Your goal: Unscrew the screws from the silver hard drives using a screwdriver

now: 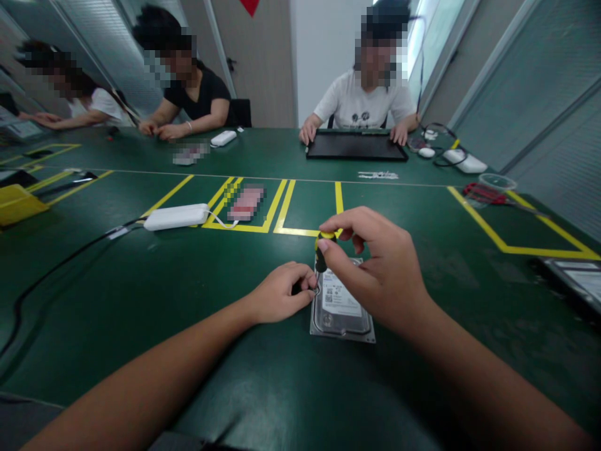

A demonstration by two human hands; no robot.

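Note:
A silver hard drive (345, 321) with a white label lies flat on the green table in front of me. Above its left edge, my right hand (375, 263) grips the black-and-yellow handle of a screwdriver (320, 260) between thumb and fingers. The screwdriver stands upright, its lower end close to the drive's left rim. My left hand (286, 291) is beside that rim, thumb and forefinger pinched together near the screwdriver's lower end. Whether those fingers hold the shaft or something small cannot be made out.
Left of centre lies a white power bank (176, 217) with a cable, near a pink phone (246, 203). More drives (575, 282) lie at the right edge. Across the green table (188, 363), a co-worker holds a black panel (357, 145); two other people sit further left.

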